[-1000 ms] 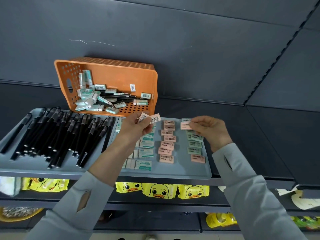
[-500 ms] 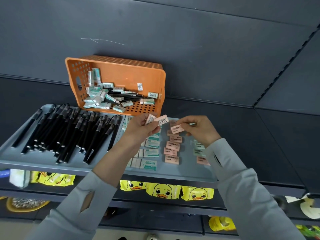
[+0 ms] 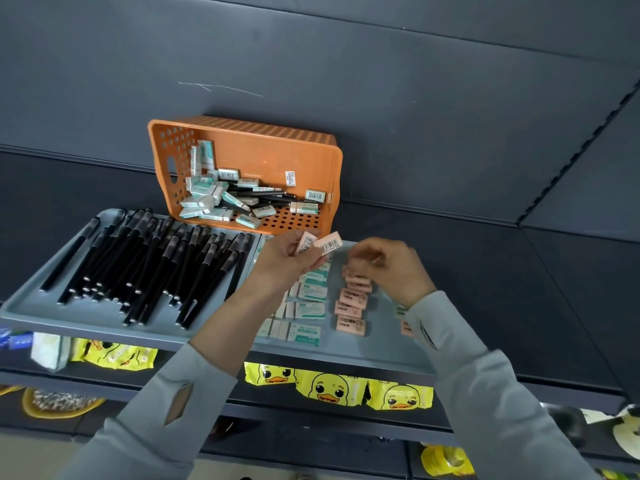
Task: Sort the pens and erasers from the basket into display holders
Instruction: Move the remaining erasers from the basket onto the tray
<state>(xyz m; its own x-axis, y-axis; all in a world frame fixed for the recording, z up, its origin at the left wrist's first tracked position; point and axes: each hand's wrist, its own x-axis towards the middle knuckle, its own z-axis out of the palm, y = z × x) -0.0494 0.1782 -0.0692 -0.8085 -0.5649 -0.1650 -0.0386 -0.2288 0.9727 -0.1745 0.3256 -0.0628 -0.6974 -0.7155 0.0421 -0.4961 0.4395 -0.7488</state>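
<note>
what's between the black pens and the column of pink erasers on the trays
Green-and-white erasers, partly behind the left hand, in the head view.

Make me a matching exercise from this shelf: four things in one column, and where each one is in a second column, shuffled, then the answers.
Things
1. black pens
2. orange basket
3. two pink erasers with barcodes showing
4. duck packets

Places
A. on the shelf below the right tray
B. pinched in the left hand
C. lying in the left tray
D. tilted up behind both trays

Pairs: 1-C, 2-D, 3-B, 4-A
</note>
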